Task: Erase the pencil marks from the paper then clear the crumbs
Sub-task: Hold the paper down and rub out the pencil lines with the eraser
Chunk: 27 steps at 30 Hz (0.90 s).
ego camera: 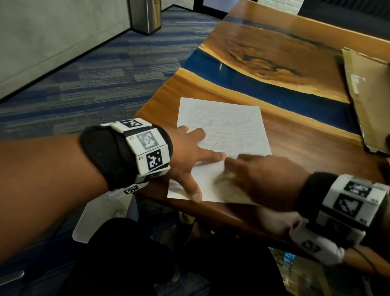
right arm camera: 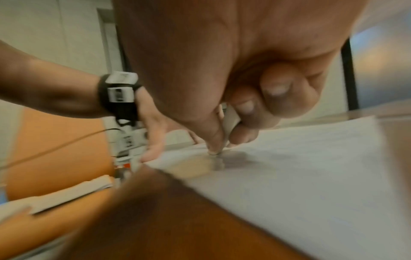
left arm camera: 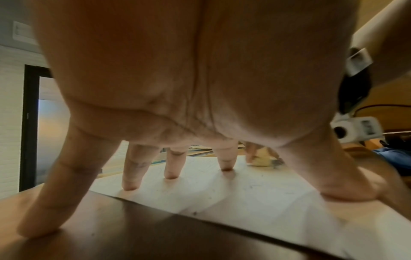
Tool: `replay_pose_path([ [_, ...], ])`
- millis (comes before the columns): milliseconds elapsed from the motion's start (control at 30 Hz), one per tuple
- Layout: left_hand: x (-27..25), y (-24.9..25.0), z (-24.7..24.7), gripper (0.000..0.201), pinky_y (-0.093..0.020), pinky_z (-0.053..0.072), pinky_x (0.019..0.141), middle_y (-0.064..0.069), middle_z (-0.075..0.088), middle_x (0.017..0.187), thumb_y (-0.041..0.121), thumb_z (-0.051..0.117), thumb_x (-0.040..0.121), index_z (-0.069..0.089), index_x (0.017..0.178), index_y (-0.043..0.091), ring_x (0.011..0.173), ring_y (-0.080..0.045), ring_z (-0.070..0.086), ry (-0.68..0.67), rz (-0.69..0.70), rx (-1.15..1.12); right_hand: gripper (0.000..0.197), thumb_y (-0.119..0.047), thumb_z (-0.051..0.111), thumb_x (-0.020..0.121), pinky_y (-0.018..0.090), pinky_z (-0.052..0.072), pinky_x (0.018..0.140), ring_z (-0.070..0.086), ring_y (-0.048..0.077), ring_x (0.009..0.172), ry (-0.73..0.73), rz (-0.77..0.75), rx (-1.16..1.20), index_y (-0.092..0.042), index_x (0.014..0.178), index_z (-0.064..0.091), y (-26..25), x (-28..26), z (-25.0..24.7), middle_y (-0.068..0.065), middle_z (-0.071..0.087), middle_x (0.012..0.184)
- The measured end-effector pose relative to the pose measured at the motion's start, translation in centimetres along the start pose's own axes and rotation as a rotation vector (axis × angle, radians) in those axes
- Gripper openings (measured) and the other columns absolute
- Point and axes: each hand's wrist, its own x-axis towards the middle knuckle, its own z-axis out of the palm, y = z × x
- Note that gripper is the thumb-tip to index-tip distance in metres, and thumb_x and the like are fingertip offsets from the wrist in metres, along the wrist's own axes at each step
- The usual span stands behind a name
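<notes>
White paper (ego camera: 223, 131), faintly pencilled, is lying flat on the wood-and-blue-resin table (ego camera: 256, 58) near its front edge. Left hand (ego camera: 188, 156) is pressing it down, fingers spread and straight; the left wrist view is showing the little finger landing on bare wood beside the sheet. Right hand (ego camera: 264, 177) is pinching a yellowish eraser (left arm camera: 262, 159) against the paper, blurred in the head view. Cardboard box (ego camera: 368, 97) is sitting open at the table's right; its contents are not showing. Metal bin (ego camera: 147, 4) is standing on the carpet.
</notes>
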Motion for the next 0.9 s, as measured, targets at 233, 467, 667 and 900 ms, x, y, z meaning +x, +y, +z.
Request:
replay_pose_path([
  [233,-0.2,-0.3,-0.1,0.116,-0.059,0.041,0.108,-0.004,0.006,0.163,0.098,0.054,0.057,-0.015,0.145,0.066,0.145,-0.038,0.022,-0.008,0.001,0.018,0.032,-0.045,0.04,0.101,0.04,0.056,0.073,0.06,0.021,0.084,0.003,-0.14,0.026,-0.029,0.129,0.041,-1.7,-0.5,0.6,-0.003,0.054,0.107],
  [467,-0.4,-0.4,0.1,0.114,-0.058,0.037,0.113,0.0,0.002,0.166,0.102,0.047,0.057,-0.012,0.147,0.066,0.15,-0.036,0.017,0.0,-0.024,-0.026,0.025,-0.041,0.042,0.103,0.041,0.057,0.074,0.059,0.02,0.087,0.06,0.133,0.047,-0.029,0.124,0.044,2.6,1.0,1.0,-0.001,0.06,0.109],
  [667,-0.7,0.2,0.3,0.11,-0.052,0.048,0.102,-0.005,0.018,0.156,0.102,0.048,0.055,-0.011,0.142,0.07,0.139,-0.036,0.033,0.03,-0.058,-0.051,0.03,-0.039,0.045,0.101,0.035,0.054,0.068,0.054,0.017,0.077,0.123,0.13,0.017,-0.024,0.128,0.045,1.5,1.0,0.7,-0.001,0.049,0.111],
  [900,-1.0,0.4,-0.5,0.115,-0.05,0.051,0.096,-0.008,0.02,0.148,0.098,0.057,0.055,-0.011,0.143,0.07,0.129,-0.038,0.04,-0.036,-0.071,-0.016,0.035,-0.032,0.051,0.1,0.034,0.054,0.077,0.054,0.02,0.094,0.057,-0.205,0.022,-0.016,0.131,0.05,-1.0,-0.1,0.9,0.003,0.048,0.124],
])
